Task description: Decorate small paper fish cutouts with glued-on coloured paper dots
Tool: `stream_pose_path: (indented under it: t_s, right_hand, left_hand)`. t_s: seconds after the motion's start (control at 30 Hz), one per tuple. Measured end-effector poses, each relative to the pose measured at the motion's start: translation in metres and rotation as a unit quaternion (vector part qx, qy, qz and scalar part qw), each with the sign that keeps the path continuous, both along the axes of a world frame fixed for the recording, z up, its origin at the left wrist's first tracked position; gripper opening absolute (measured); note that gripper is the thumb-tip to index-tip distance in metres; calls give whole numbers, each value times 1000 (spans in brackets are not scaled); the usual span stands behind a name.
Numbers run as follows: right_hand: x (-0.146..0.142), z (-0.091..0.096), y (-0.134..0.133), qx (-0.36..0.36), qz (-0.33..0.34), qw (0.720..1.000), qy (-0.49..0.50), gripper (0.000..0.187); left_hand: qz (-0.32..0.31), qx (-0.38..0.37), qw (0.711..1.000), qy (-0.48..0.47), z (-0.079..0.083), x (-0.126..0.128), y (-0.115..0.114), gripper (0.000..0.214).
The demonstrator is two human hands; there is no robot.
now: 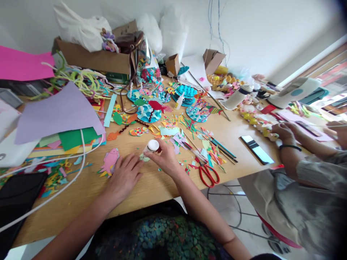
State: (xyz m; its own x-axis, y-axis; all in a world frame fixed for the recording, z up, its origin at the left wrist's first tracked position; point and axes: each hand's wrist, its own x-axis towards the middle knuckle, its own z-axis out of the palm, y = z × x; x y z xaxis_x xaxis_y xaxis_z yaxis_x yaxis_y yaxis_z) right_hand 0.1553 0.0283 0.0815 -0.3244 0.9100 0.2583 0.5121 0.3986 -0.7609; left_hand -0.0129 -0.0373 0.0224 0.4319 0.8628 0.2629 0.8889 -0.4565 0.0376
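Note:
My right hand is closed around a small white bottle, whose round end faces up toward me. The bottle's lower end is over a small pale green paper piece on the table, and I cannot see its tip. My left hand lies flat with its fingers apart, the fingertips at the left edge of that paper. A pink paper fish rests just left of this hand. Red-handled scissors lie right of my right hand, near the table's front edge.
Paper scraps and brushes cover the middle. Blue decorated discs and a glue bottle stand behind. A white cable crosses the left side. A phone lies near another person's hands at the right.

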Motion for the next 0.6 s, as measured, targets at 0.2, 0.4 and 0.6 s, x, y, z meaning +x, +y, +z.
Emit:
stream_pose_path:
  t_s: [0.2, 0.4, 0.6]
  right_hand:
    - [3, -1, -6, -8, 6, 1000, 5, 24]
    - [2, -3, -5, -14, -8, 1000, 2, 26]
    - [3, 0, -9, -13, 11, 1000, 9, 24]
  left_hand:
    - [5, -10, 1000, -13, -2, -1, -1, 33]
    - [6, -9, 1000, -1, -1, 0, -1, 33]
    - [7, -8, 1000, -6, 2, 1, -2, 32]
